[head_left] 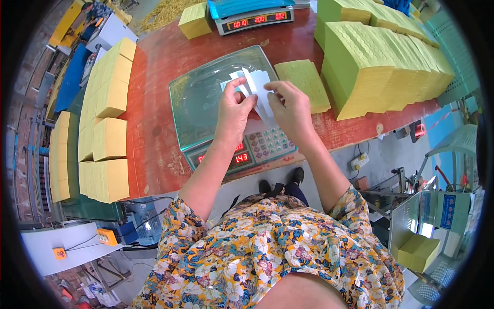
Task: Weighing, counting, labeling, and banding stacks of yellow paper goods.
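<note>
Several white paper slips (261, 82), fanned a little apart, are held over the platform of a digital counting scale (198, 103). My left hand (235, 108) pinches them from the left, thumb in front and fingers behind. From the right, my right hand (289, 105) grips their other side between thumb and bent fingers. The scale's red display and keypad (270, 141) lie below my wrists, and my left forearm hides part of the display. Just right of the scale, a flat stack of yellow paper (303, 85) rests on the table, close to my right hand.
Tall stacks of yellow paper (360, 72) fill the right of the red table (154, 144); more blocks (110, 139) line its left edge. A second scale (254, 19) with a blue tray stands at the back, beside a small yellow block (195, 21). Another person (92, 13) is far left.
</note>
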The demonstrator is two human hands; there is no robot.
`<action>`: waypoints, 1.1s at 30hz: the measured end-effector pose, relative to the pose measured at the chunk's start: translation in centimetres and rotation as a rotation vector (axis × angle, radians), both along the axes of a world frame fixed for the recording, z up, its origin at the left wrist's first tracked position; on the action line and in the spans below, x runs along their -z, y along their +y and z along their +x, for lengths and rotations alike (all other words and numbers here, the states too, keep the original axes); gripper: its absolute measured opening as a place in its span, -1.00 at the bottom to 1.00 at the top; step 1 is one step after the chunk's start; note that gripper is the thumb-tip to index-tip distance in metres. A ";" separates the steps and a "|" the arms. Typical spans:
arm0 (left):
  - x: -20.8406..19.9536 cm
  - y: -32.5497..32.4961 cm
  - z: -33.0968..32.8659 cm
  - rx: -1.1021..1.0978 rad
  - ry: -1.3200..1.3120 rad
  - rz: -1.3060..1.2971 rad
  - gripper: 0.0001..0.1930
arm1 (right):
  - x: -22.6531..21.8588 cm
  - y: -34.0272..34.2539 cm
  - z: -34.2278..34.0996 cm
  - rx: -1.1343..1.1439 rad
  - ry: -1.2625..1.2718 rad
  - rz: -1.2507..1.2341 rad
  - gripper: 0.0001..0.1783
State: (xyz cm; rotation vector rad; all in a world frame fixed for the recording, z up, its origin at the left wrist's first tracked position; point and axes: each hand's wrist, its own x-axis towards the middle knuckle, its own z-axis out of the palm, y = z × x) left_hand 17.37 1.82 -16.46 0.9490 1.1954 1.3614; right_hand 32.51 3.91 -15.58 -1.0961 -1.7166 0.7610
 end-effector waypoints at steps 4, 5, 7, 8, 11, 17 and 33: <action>-0.3 -0.1 0.2 -0.015 -0.016 0.009 -0.60 | 0.2 0.4 -1.0 -0.046 0.049 -0.183 -0.76; -0.3 0.0 0.3 -0.016 -0.016 0.010 -0.60 | 0.1 0.5 -1.1 -0.051 0.096 -0.233 -0.76; -0.4 -0.1 0.3 -0.025 -0.063 0.004 -0.63 | 0.2 0.7 -1.3 -0.064 0.141 -0.281 -0.74; -0.4 -0.1 0.2 -0.029 -0.063 0.006 -0.63 | 0.5 1.0 -1.2 -0.080 0.163 -0.321 -0.75; -0.3 -0.2 0.2 -0.033 -0.072 0.004 -0.63 | 0.7 1.4 -1.0 -0.107 0.188 -0.384 -0.75; -0.6 -0.1 0.4 -0.025 -0.046 0.004 -0.63 | 1.7 2.2 -0.6 -0.136 0.215 -0.384 -0.74; -0.4 0.0 0.3 -0.033 -0.033 -0.010 -0.57 | 1.7 2.3 0.0 -0.236 0.319 -0.401 -0.75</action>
